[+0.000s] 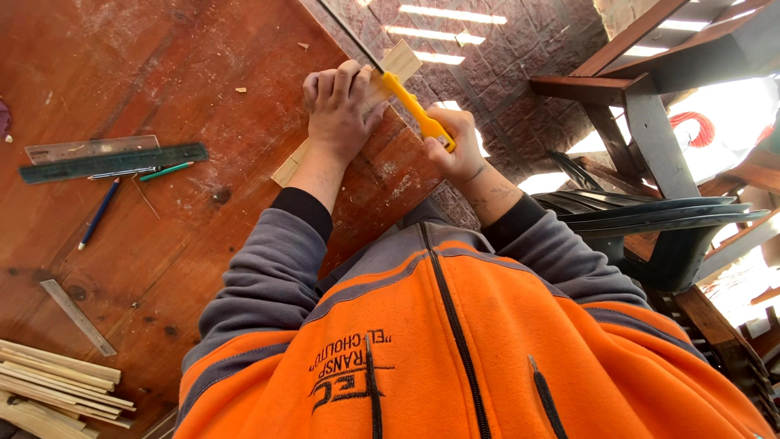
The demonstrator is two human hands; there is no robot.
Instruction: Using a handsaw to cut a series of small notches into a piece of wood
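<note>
Reddish-brown wooden counter (pixel 162 73), scuffed and dusted with small chips, fills the left of the head view; paved brick ground with sunlit stripes lies beyond its edge, and dark stacked plastic chairs (pixel 650 223) stand to the right under timber framing.

Left hand (pixel 337 110): palm down, fingers curled over a pale wooden strip (pixel 291 169), pressing it flat to the counter at the edge. The strip runs diagonally; its far end (pixel 400 61) overhangs the counter edge past the fingers.

Right hand (pixel 455 146): closed in a full grip around the yellow handle of a small saw (pixel 414 106). The thin dark blade extends up and left from the handle, meeting the strip just beside the left fingertips.

Person wears an orange and grey zip jacket (pixel 455 349).

On the counter, well apart to the left: clear ruler (pixel 89 148), green ruler (pixel 114 162) touching beside it, green pencil (pixel 166 171), blue pen (pixel 99 214). Lower left: a metal rule (pixel 79 318) and a stack of pale wooden slats (pixel 57 390).
</note>
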